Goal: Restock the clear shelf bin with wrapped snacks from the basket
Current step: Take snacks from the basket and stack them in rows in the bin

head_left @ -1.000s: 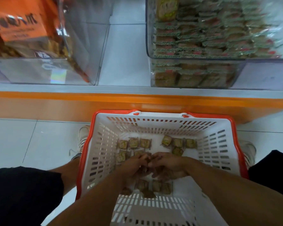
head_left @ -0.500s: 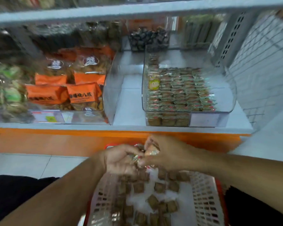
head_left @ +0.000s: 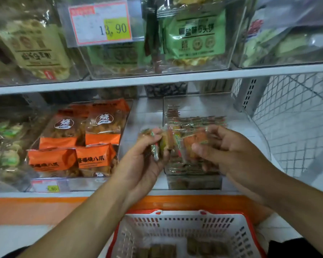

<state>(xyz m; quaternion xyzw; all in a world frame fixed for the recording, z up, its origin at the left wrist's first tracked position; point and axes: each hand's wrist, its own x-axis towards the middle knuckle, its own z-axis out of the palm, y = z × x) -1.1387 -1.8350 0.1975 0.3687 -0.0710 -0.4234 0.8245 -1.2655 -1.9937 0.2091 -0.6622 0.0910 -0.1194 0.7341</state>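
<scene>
Step in hand: carrying a load to the clear shelf bin (head_left: 194, 180). Both hands are raised in front of it, above the basket (head_left: 177, 223). Left hand (head_left: 145, 155) grips a small stack of wrapped snacks (head_left: 163, 143), fingers curled over the top, thumb beneath. Right hand (head_left: 229, 149) pinches another wrapped snack (head_left: 192, 144) between thumb and fingers. The two loads sit just beside each other, at the bin's front-left corner and level with its open top.

Bin already holds tidy rows of the same snacks; the right-hand side looks unfilled, though glare on the clear wall makes that uncertain.

Next move, as judged: carry both loads over the front wall and set them down flat, aligned with the existing rows — release one hand at a time so the stack does not spill.

Poorly seen: count of snacks in each hand — wrappers blur together. Basket is cut off at the lower edge; a few snacks remain on its floor. Hands hide the bin's middle rows.
</scene>
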